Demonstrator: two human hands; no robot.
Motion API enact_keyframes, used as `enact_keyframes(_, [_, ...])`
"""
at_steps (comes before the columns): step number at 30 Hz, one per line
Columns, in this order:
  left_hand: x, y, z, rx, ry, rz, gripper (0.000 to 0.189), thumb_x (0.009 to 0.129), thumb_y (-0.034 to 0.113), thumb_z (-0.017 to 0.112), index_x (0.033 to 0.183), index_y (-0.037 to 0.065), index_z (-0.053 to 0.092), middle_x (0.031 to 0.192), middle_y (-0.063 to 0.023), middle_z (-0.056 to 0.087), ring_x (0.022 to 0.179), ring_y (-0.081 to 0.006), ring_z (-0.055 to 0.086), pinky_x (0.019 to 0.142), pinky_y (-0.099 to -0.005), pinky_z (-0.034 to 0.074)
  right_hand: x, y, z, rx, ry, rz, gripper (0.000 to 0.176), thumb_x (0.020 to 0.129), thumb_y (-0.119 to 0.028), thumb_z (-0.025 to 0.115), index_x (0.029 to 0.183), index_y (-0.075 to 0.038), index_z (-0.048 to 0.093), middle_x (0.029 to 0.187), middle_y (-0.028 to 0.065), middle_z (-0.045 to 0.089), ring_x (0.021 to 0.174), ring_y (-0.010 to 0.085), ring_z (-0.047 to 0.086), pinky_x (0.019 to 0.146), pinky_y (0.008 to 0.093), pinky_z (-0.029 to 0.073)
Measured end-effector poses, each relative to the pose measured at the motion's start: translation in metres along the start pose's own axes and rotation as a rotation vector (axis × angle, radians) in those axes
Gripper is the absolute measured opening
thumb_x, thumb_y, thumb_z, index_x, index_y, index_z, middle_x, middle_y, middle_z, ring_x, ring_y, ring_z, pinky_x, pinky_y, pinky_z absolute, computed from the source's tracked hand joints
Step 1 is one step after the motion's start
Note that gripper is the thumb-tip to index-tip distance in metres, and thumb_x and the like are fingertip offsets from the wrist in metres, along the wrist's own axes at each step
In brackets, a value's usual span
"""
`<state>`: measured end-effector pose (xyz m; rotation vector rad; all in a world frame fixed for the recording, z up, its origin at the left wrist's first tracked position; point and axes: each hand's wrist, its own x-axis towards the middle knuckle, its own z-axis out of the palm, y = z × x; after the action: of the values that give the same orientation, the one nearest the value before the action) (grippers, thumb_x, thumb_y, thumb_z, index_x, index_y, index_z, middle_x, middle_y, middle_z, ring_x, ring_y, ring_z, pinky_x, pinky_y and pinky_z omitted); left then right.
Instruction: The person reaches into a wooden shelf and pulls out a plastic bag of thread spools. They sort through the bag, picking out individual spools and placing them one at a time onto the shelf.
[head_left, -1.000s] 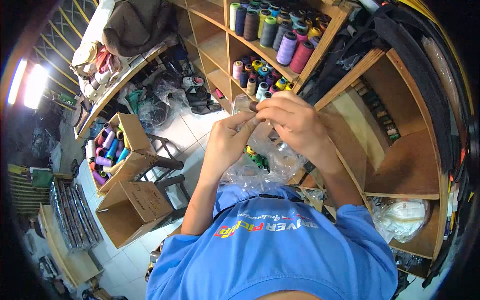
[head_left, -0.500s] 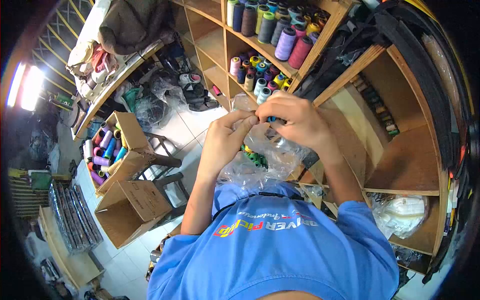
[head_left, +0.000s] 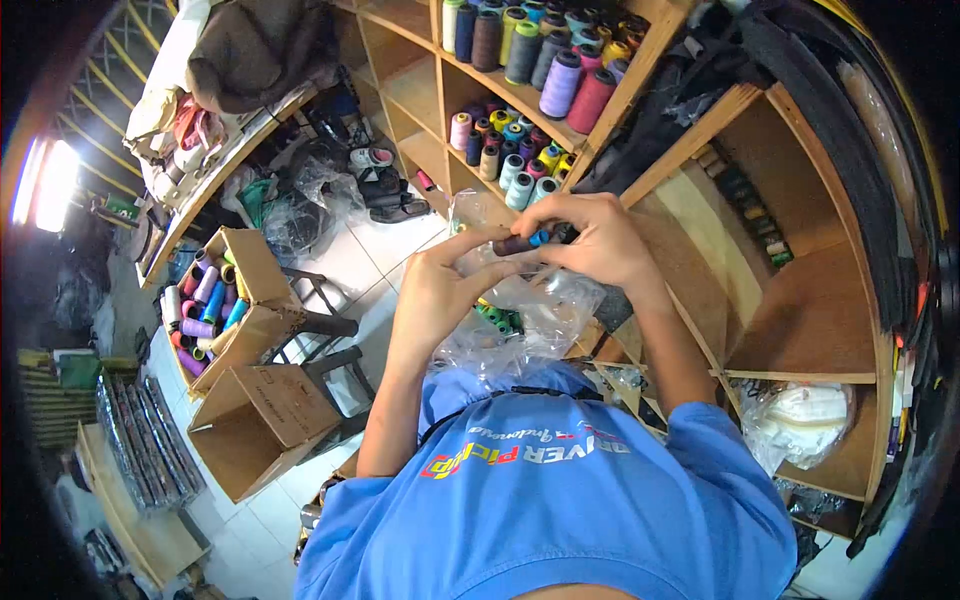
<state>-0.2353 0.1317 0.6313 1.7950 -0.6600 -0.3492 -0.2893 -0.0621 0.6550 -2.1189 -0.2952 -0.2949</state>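
Note:
A small dark thread spool (head_left: 515, 244) with a blue end lies across the space between my hands. My right hand (head_left: 598, 245) is closed around its right part, with thumb below and fingers curled over it. The thumb and forefinger of my left hand (head_left: 436, 288) are spread apart, their tips right at the spool's left end. Beneath both hands hangs a crumpled clear plastic bag (head_left: 550, 312), close against the blue shirt. Several green spools (head_left: 500, 318) show within the bag. My right fingers hide part of the dark spool.
A wooden shelf (head_left: 610, 95) ahead holds rows of coloured thread cones (head_left: 560, 85). To the left, a cardboard box (head_left: 262, 268) full of spools stands near an open brown carton (head_left: 285, 405). A cloth-covered table (head_left: 235, 150) is at upper left. Black strips (head_left: 850, 180) hang at right.
My hands were pinched together at the fingertips; now the left thumb and forefinger are spread. The dark spool between the hands has come into clear view.

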Motion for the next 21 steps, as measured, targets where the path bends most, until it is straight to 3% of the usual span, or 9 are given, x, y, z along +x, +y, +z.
enact_keyframes(9, [0.002, 0.001, 0.008, 0.081, -0.154, -0.115, 0.032, 0.072, 0.014, 0.073, 0.101, 0.003, 0.067, 0.082, -0.0067, 0.068, 0.071, -0.0085, 0.059, 0.066, -0.0247, 0.048, -0.004, 0.001, -0.006, 0.058, -0.139, -0.048, 0.025, 0.065, -0.001, 0.073, 0.089, -0.004, 0.066, 0.088, 0.0058, 0.067, 0.081, 0.0161, 0.064, 0.073, 0.0286, 0.050])
enact_keyframes(11, [0.002, -0.005, 0.015, 0.052, -0.086, -0.100, 0.038, 0.070, 0.015, 0.074, 0.105, 0.006, 0.066, 0.076, -0.0083, 0.067, 0.062, -0.0101, 0.059, 0.060, -0.0270, 0.047, -0.007, -0.004, -0.009, 0.057, -0.115, -0.005, 0.021, 0.068, -0.004, 0.074, 0.088, -0.004, 0.066, 0.088, 0.0075, 0.067, 0.080, 0.0191, 0.064, 0.073, 0.0299, 0.049])
enact_keyframes(15, [0.005, -0.014, 0.031, 0.063, 0.059, 0.138, 0.054, 0.068, 0.016, 0.076, 0.119, 0.009, 0.060, 0.079, -0.0096, 0.068, 0.062, -0.0098, 0.059, 0.058, -0.0272, 0.046, -0.022, -0.002, -0.014, -0.103, 0.106, -0.050, 0.017, 0.070, -0.005, 0.073, 0.086, -0.003, 0.067, 0.088, 0.0077, 0.066, 0.080, 0.0154, 0.063, 0.071, 0.0266, 0.048])
enact_keyframes(18, [0.006, 0.005, 0.025, 0.061, -0.024, -0.197, 0.065, 0.067, 0.018, 0.078, 0.126, 0.009, 0.053, 0.085, -0.0098, 0.067, 0.065, -0.0095, 0.055, 0.059, -0.0269, 0.046, -0.042, -0.008, -0.038, -0.121, 0.293, 0.089, 0.017, 0.072, -0.005, 0.072, 0.089, -0.002, 0.068, 0.089, 0.0066, 0.065, 0.083, 0.0135, 0.062, 0.071, 0.0242, 0.047])
enact_keyframes(19, [0.007, -0.004, 0.024, 0.023, -0.031, -0.252, 0.061, 0.068, 0.019, 0.077, 0.123, 0.007, 0.056, 0.082, -0.0064, 0.064, 0.062, -0.0084, 0.050, 0.057, -0.0257, 0.044, -0.054, 0.000, -0.051, -0.020, 0.368, 0.196, 0.019, 0.074, -0.010, 0.072, 0.092, -0.003, 0.069, 0.089, 0.0066, 0.065, 0.083, 0.0143, 0.061, 0.071, 0.0256, 0.047])
enact_keyframes(21, [0.010, -0.025, 0.029, 0.012, 0.057, -0.137, 0.057, 0.069, 0.020, 0.077, 0.121, 0.006, 0.057, 0.073, -0.0028, 0.059, 0.057, -0.0067, 0.043, 0.052, -0.0245, 0.039, -0.078, 0.015, -0.085, -0.112, 0.606, 0.358, 0.020, 0.077, -0.011, 0.070, 0.095, -0.002, 0.069, 0.092, 0.0055, 0.066, 0.086, 0.0114, 0.060, 0.073, 0.0235, 0.047])
